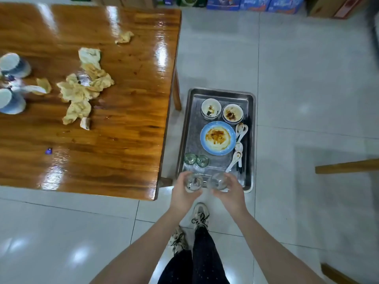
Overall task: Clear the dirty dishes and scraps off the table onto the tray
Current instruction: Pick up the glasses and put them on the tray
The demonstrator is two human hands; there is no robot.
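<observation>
The person stands at the corner of the wooden counter (123, 119), looking down at a metal tray (189, 130) that lies just off the counter's right edge, low beside its leg. What the tray rests on cannot be told.

The left hand (184, 194) curls its fingers round a clear glass, the left glass (193, 182). The right hand (230, 192) grips a second one, the right glass (217, 179), in the same way. Both glasses are upright, side by side and close together, over the near end of the tray. Whether they touch the tray cannot be told.

On the tray, two small bowls (211, 108) with dark smears sit side by side at the far end. A blue-rimmed plate (217, 138) with orange sauce traces sits just in front of them. White spoons (241, 129) lie along the right side of the plate. Two small greenish glasses (190, 158) stand together near the tray's left wall, just beyond the hands.

On the counter, crumpled stained napkins (79, 95) lie scattered across the middle and far part. Blurred blue-and-white cups (14, 65) stand at the left edge. A small purple scrap (48, 151) lies alone nearer the front.

The floor (307, 99) is pale tile. Shoes (201, 215) show below the hands, and boxes (254, 4) line the far wall.
</observation>
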